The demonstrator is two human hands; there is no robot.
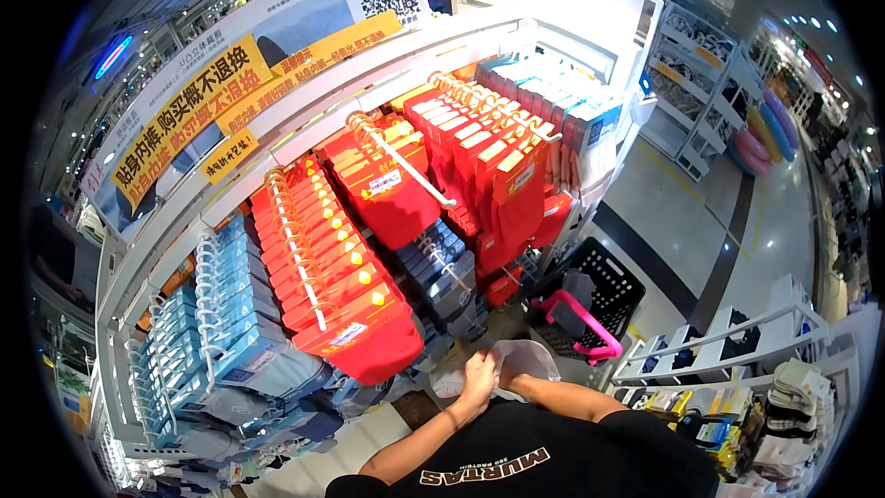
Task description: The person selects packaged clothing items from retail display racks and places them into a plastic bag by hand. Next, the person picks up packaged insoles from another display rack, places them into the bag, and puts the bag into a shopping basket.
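Low in the middle, a whitish, partly see-through bag (pixel 539 360) is held in front of my black shirt. My left hand (pixel 478 378) is closed on its gathered edge. My right hand (pixel 518 382) is at the bag's opening, its fingers hidden by the bag. Just above hang red packages (pixel 355 304) on a hook, with grey-blue packages (pixel 438 267) to their right. Beyond the bag on the right is a black basket (pixel 613 290) with a pink handle (pixel 599 350).
A white display rack (pixel 433 37) with signs on top holds more red packages (pixel 507 203) and blue packages (pixel 244 323). At the lower right, another rack (pixel 756 350) holds socks. Swim rings (pixel 770 134) hang beyond the aisle.
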